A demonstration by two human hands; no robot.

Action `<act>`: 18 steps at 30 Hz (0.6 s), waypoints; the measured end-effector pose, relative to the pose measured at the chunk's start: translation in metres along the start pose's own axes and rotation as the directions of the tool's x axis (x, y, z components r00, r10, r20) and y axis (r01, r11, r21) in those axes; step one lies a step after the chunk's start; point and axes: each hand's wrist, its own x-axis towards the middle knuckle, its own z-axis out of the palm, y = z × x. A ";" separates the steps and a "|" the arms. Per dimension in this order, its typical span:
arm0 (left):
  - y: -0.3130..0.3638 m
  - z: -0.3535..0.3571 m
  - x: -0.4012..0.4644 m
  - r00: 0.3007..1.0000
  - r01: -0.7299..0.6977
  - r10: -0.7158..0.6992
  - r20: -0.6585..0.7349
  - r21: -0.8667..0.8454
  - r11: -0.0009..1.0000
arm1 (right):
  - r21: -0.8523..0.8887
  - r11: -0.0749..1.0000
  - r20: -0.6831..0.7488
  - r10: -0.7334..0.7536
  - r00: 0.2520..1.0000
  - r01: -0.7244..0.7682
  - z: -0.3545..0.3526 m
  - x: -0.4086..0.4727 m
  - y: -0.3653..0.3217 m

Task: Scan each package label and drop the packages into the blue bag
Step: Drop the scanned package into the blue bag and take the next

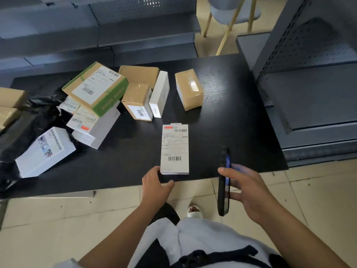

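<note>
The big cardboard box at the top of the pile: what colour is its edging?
Green, in the head view.

package labels [175,147], print too small

A black worktop [228,117] carries a flat labelled package [174,148] near its front edge, cardboard boxes [138,101] mid-back, white boxes [45,151] left.
</note>
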 end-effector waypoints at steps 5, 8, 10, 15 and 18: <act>0.019 -0.039 0.031 0.998 0.069 -0.066 0.025 -0.165 0.984 | 0.012 1.000 -0.006 0.012 1.000 -0.011 0.009 -0.004 -0.001; 0.039 -0.055 0.061 0.986 0.148 -0.117 0.119 -0.310 0.939 | 0.003 1.000 -0.022 0.010 1.000 -0.010 0.017 -0.003 -0.006; 0.053 -0.062 0.081 0.965 0.223 -0.149 0.217 -0.376 0.899 | -0.055 0.998 -0.040 0.012 0.999 -0.014 0.023 -0.001 -0.009; 0.074 -0.066 0.116 0.909 0.251 -0.114 0.402 -0.306 0.918 | -0.328 0.944 -0.095 0.013 0.995 -0.043 0.039 0.004 -0.027; 0.072 -0.064 0.127 0.868 0.235 -0.075 0.491 -0.273 0.933 | -0.551 0.831 -0.111 0.015 0.994 -0.074 0.049 0.009 -0.040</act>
